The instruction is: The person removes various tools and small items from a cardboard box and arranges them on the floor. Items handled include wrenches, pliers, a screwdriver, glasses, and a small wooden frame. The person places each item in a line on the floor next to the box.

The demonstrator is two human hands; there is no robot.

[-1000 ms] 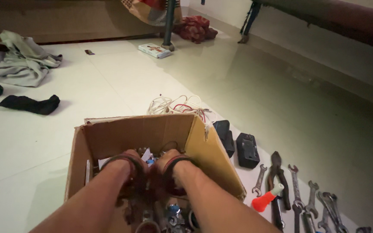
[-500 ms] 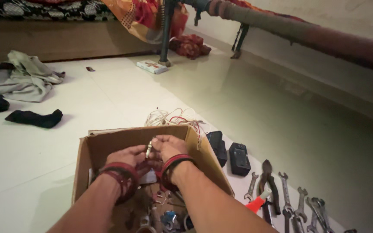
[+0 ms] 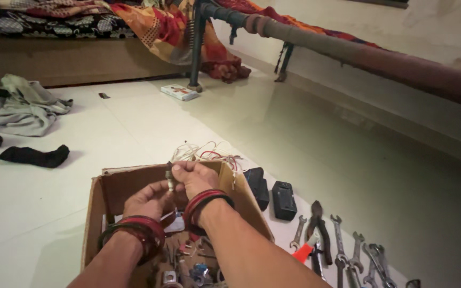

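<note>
Two hands meet over the open cardboard box (image 3: 98, 213) in the head view, both wearing red and dark bangles at the wrist. The right hand (image 3: 194, 177) pinches a small metal part (image 3: 169, 176), slim and pale, between thumb and fingertips. The left hand (image 3: 148, 200) sits just below it, fingers curled up so that they touch or nearly touch the part's lower end; whether it truly grips cannot be told. The part stands upright above the box's far wall, long axis near vertical, top end pointing up and slightly away.

Judging from this, the step in hand is picking one piece out of the loose hardware in the box and looking it over. The next move calls for a steady pinch so it does not slip back in.

To the right of the hands lie two black blocks (image 3: 283, 200), pliers (image 3: 320, 229) and a row of spanners (image 3: 348, 250); beyond them, a tangle of wires (image 3: 209, 151).
</note>
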